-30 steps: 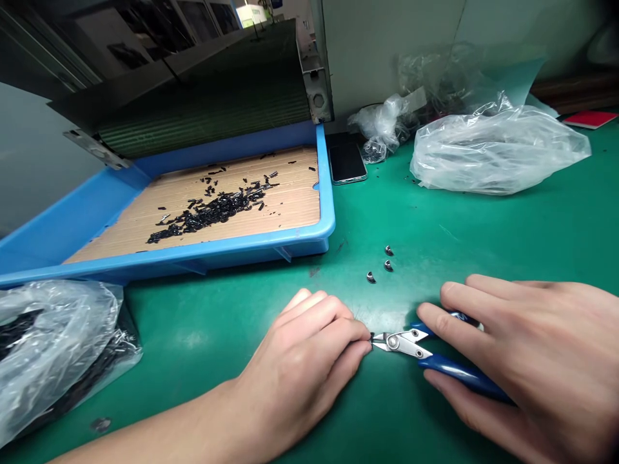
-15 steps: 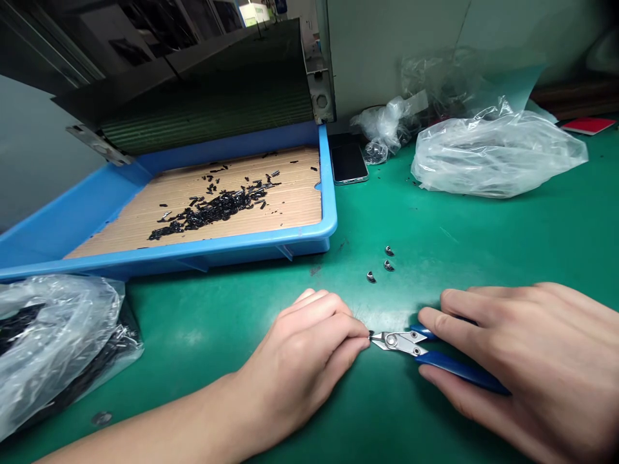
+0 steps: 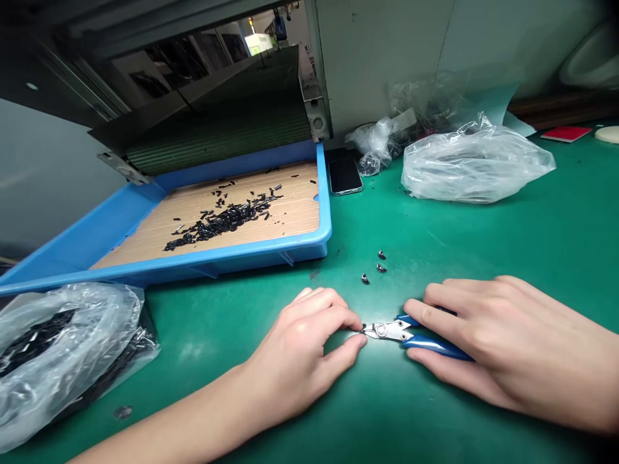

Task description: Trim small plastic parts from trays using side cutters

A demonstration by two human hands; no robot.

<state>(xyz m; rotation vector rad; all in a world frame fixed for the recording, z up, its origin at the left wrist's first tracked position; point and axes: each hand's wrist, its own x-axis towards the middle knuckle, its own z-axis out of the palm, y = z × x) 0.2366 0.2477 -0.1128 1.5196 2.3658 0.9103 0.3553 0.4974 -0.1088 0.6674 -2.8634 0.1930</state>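
Note:
My right hand point(image 3: 478, 341) is closed around the blue handles of a pair of small side cutters point(image 3: 382, 330). The cutters point left, with jaws pressed together or nearly so. At their tips sits a tiny black plastic piece point(image 3: 363, 328), partly hidden by fingers. The thumb and forefinger of my left hand point(image 3: 309, 348) pinch lightly around this piece, with a small gap showing behind the fingertips. Beyond the cutters, three shiny black half-round pieces point(image 3: 382, 268) lie loose on the green table surface point(image 3: 290, 419).
At the back left, a blue tray point(image 3: 271, 248) lined with cardboard holds a heap of small black parts point(image 3: 227, 219). A clear bag of black parts point(image 3: 72, 348) lies at left. Farther back are a phone point(image 3: 345, 176), a plastic bag point(image 3: 474, 164) and a red card point(image 3: 565, 133).
The cutters' handles have been squeezed closer and their jaws have come together. My left thumb and forefinger have parted slightly. The whole view has shifted a little.

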